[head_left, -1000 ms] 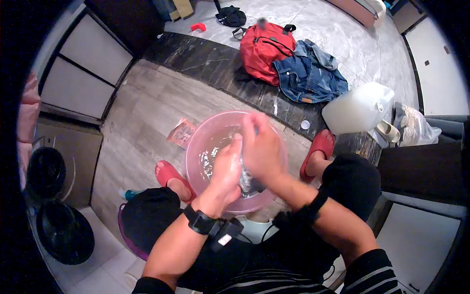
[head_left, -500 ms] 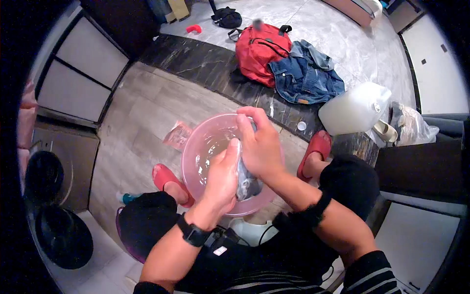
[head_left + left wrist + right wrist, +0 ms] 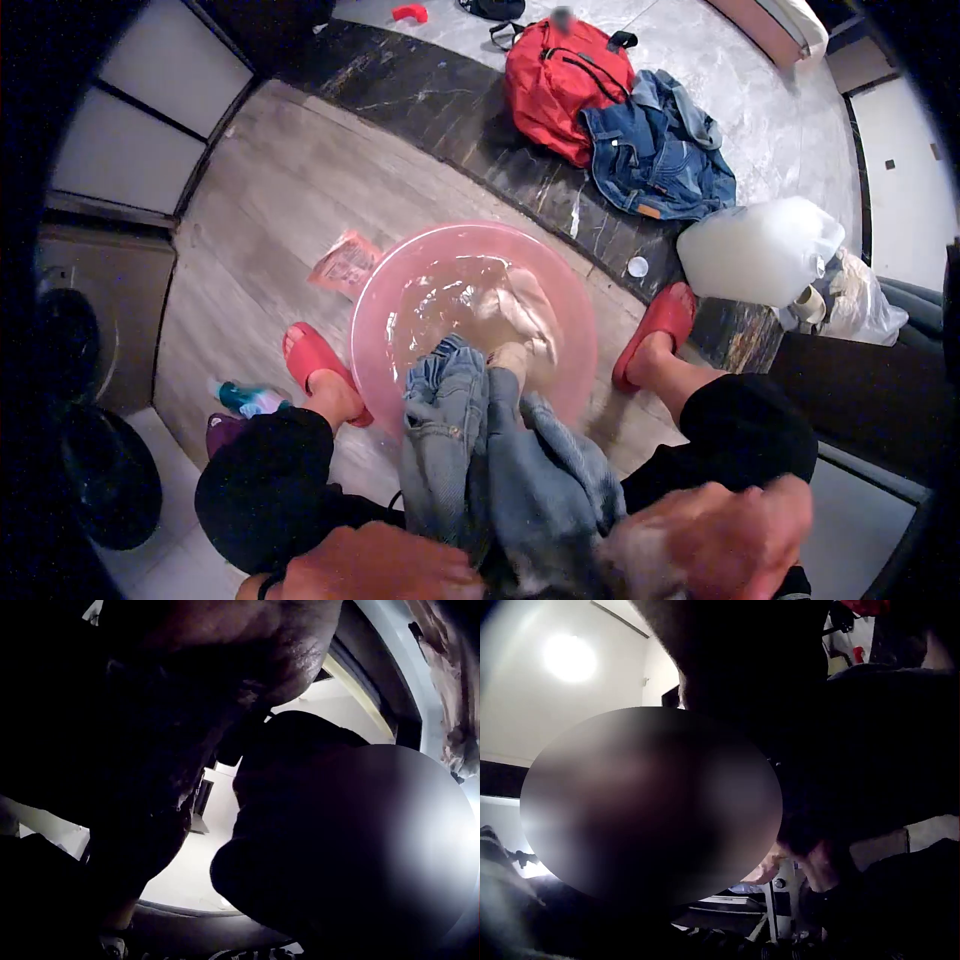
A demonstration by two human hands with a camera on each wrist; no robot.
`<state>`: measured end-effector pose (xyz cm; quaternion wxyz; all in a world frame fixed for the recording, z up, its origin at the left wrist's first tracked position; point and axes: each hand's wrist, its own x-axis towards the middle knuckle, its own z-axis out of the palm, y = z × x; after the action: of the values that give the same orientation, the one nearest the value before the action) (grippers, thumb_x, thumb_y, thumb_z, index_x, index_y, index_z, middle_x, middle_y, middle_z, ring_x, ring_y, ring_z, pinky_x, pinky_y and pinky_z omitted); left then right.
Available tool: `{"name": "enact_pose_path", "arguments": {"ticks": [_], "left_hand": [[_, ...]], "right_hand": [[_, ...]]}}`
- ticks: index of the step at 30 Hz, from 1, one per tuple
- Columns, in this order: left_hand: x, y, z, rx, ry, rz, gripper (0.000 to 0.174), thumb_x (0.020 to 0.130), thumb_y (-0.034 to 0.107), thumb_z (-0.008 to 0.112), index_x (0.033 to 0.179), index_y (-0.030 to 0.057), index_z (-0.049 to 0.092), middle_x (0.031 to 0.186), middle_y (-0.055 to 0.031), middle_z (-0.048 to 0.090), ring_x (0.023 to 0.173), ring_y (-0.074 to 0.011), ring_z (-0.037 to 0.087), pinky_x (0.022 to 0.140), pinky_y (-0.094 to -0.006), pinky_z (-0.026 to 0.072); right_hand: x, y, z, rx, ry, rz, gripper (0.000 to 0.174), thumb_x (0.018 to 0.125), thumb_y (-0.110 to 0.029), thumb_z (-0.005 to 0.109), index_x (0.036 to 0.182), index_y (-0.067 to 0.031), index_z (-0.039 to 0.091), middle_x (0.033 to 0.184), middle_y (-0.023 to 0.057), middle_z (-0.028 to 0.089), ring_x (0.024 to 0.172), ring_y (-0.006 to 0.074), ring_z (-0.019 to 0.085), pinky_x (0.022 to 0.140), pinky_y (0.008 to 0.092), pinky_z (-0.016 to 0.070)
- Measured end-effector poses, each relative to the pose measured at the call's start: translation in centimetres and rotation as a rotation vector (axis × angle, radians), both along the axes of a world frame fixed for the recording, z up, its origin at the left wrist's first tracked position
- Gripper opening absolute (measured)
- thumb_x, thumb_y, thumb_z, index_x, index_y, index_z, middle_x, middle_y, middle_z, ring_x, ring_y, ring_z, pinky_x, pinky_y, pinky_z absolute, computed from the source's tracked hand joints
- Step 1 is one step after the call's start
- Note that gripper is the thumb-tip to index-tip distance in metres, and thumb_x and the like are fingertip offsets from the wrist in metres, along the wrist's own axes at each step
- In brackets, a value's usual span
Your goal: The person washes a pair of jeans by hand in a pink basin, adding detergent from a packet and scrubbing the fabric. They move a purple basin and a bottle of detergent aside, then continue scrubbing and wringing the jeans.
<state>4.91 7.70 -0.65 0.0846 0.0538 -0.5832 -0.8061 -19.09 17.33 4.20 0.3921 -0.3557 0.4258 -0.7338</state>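
A wet blue denim garment [image 3: 445,420] hangs in folds from my lap to the pink basin [image 3: 372,335], its lower end over the water. My left hand [image 3: 375,562] grips its upper part at the bottom of the head view. Farther right, my right hand [image 3: 735,535], blurred, grips the other side with curled fingers. A pale cloth [image 3: 525,310] lies in the cloudy water in the basin's right half. Both wrist views are mostly dark, and the garment is hard to make out in them.
Red slippers [image 3: 325,365] are on my feet either side of the basin. A pink packet [image 3: 345,262] lies beside its rim. On the raised step are a red backpack [image 3: 560,95], a denim jacket [image 3: 665,160] and a white jug [image 3: 760,250]; a white cap [image 3: 638,266] sits near the jug.
Both hands were together over the basin, rubbing a wet grey-blue cloth. Now they are apart and drawn back toward my body, with the denim garment stretched up out of the basin.
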Motion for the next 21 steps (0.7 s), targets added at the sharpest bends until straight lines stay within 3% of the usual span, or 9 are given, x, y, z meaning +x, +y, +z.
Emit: {"name": "enact_pose_path", "arguments": {"ticks": [1, 2, 3, 5, 9, 11, 14, 17, 21], "left_hand": [[-0.7, -0.1, -0.4, 0.146, 0.186, 0.073, 0.050, 0.080, 0.034, 0.066, 0.120, 0.0070, 0.052, 0.119, -0.0128, 0.049, 0.103, -0.0236, 0.047, 0.090, -0.0377, 0.0357], [-1.4, -0.2, -0.8, 0.285, 0.384, 0.118, 0.046, 0.081, 0.038, 0.065, 0.114, 0.0076, 0.052, 0.113, -0.0135, 0.048, 0.097, -0.0239, 0.046, 0.086, -0.0393, 0.0344], [-3.2, -0.3, 1.9, 0.269, 0.324, 0.267, 0.030, 0.083, 0.034, 0.062, 0.097, 0.0079, 0.056, 0.097, -0.0137, 0.052, 0.081, -0.0251, 0.047, 0.073, -0.0403, 0.0358], [-4.3, -1.2, 3.0, 0.244, 0.309, 0.352, 0.024, 0.086, 0.032, 0.059, 0.087, 0.0077, 0.058, 0.088, -0.0140, 0.055, 0.072, -0.0253, 0.049, 0.066, -0.0397, 0.0374], [-3.9, -2.8, 0.8, 0.204, 0.503, 0.104, 0.047, 0.085, 0.038, 0.062, 0.118, 0.0057, 0.053, 0.114, -0.0142, 0.052, 0.098, -0.0215, 0.050, 0.086, -0.0333, 0.0379], [-3.9, -3.0, 0.8, 0.218, 0.363, 0.167, 0.048, 0.087, 0.040, 0.059, 0.118, 0.0045, 0.052, 0.112, -0.0118, 0.052, 0.098, -0.0186, 0.050, 0.086, -0.0305, 0.0385], [-5.6, -2.2, 3.4, 0.279, -0.205, 0.526, 0.041, 0.093, 0.043, 0.049, 0.096, 0.0026, 0.055, 0.087, -0.0046, 0.053, 0.077, -0.0126, 0.049, 0.070, -0.0269, 0.0399], [-7.3, -2.5, 4.6, 0.393, -0.593, 0.795, 0.047, 0.098, 0.043, 0.041, 0.084, 0.0011, 0.058, 0.073, -0.0010, 0.056, 0.064, -0.0090, 0.050, 0.060, -0.0240, 0.0409], [-9.4, -2.8, 0.4, 0.620, -0.464, 0.865, 0.046, 0.098, 0.043, 0.039, 0.100, 0.0016, 0.059, 0.091, -0.0104, 0.065, 0.080, -0.0189, 0.063, 0.074, -0.0313, 0.0511]], "right_hand": [[1.1, 0.2, -0.6, -0.121, -0.209, -0.094, 0.007, 0.092, -0.010, 0.049, 0.094, -0.0045, 0.053, 0.069, 0.0103, 0.053, 0.055, 0.0187, 0.048, 0.049, 0.0299, 0.0396], [1.4, 0.3, -1.0, -0.115, -0.207, -0.083, 0.009, 0.092, -0.013, 0.049, 0.094, -0.0048, 0.053, 0.070, 0.0102, 0.053, 0.056, 0.0192, 0.049, 0.050, 0.0305, 0.0401], [1.0, 0.2, -1.0, -0.046, -0.123, -0.046, 0.011, 0.091, -0.015, 0.050, 0.094, -0.0050, 0.054, 0.070, 0.0100, 0.054, 0.057, 0.0196, 0.049, 0.052, 0.0311, 0.0407], [0.2, -0.3, -0.8, 0.078, 0.023, 0.000, 0.015, 0.091, -0.019, 0.051, 0.094, -0.0054, 0.055, 0.072, 0.0096, 0.055, 0.059, 0.0204, 0.050, 0.054, 0.0323, 0.0418], [-0.8, -1.0, 0.1, 0.252, 0.241, 0.047, 0.023, 0.091, -0.028, 0.052, 0.095, -0.0062, 0.056, 0.074, 0.0089, 0.056, 0.064, 0.0220, 0.053, 0.059, 0.0347, 0.0440], [-1.4, -1.5, 0.9, 0.352, 0.436, 0.075, 0.027, 0.090, -0.033, 0.053, 0.095, -0.0066, 0.057, 0.075, 0.0085, 0.057, 0.066, 0.0229, 0.054, 0.061, 0.0359, 0.0451], [-1.6, -2.3, 1.5, 0.483, 0.505, 0.072, 0.033, 0.090, -0.040, 0.055, 0.095, -0.0072, 0.058, 0.077, 0.0080, 0.058, 0.069, 0.0241, 0.056, 0.065, 0.0376, 0.0467], [-0.7, -3.8, -0.2, 0.526, 0.110, -0.001, 0.023, 0.094, -0.011, 0.047, 0.114, -0.0015, 0.054, 0.102, 0.0017, 0.058, 0.089, 0.0058, 0.051, 0.079, 0.0216, 0.0419], [-0.2, -5.3, -2.0, 0.610, 0.022, -0.077, 0.022, 0.096, -0.016, 0.049, 0.113, -0.0021, 0.055, 0.095, -0.0027, 0.054, 0.082, 0.0035, 0.047, 0.074, 0.0199, 0.0404]]}}
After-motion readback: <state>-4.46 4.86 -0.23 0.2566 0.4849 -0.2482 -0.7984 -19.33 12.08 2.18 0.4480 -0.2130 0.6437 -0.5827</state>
